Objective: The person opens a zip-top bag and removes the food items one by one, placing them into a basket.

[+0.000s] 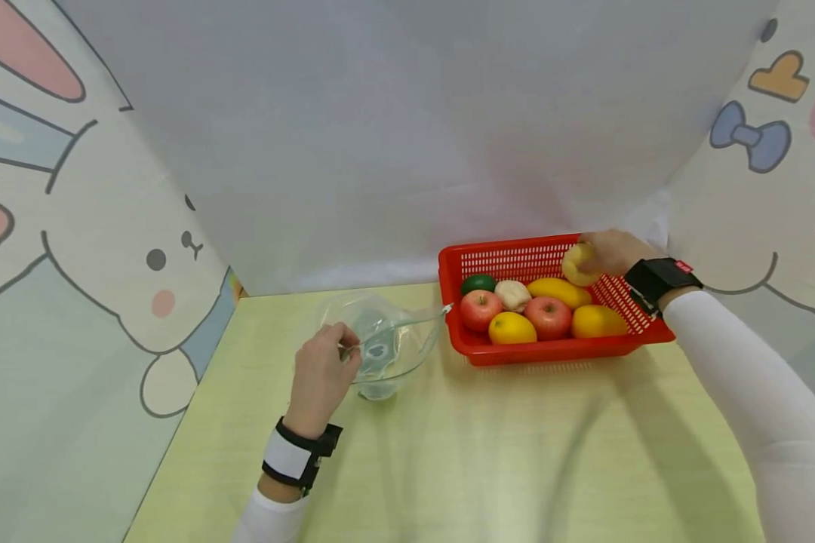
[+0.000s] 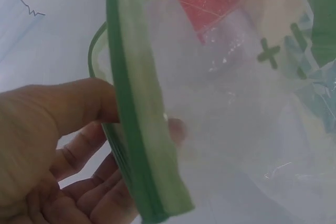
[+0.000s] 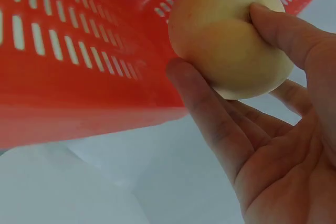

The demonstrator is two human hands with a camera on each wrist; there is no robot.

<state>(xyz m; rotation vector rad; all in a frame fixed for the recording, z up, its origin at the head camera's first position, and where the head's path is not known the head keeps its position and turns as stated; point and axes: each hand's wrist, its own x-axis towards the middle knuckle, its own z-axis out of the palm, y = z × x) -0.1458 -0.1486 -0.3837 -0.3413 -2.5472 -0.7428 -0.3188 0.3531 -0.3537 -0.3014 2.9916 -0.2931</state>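
My left hand point(image 1: 321, 371) pinches the rim of a clear plastic zip bag point(image 1: 407, 360) that stands with its mouth spread on the table. In the left wrist view, thumb and fingers lie on either side of the bag's green zip strip point(image 2: 134, 129). My right hand point(image 1: 618, 251) holds a round pale yellow fruit point(image 1: 579, 264) over the back right of a red basket point(image 1: 550, 353). Seen from the right wrist, the thumb presses near the dimple of the fruit point(image 3: 226, 40), and the fingers support its other side.
In the basket lie red apples point(image 1: 548, 317), a lemon point(image 1: 512, 329), a mango point(image 1: 598, 322), a long yellow fruit point(image 1: 558, 291), a dark green fruit point(image 1: 478, 283) and a whitish lumpy piece point(image 1: 513, 295). The basket's left wall stands beside the bag. Printed panels point(image 1: 143, 249) enclose the table.
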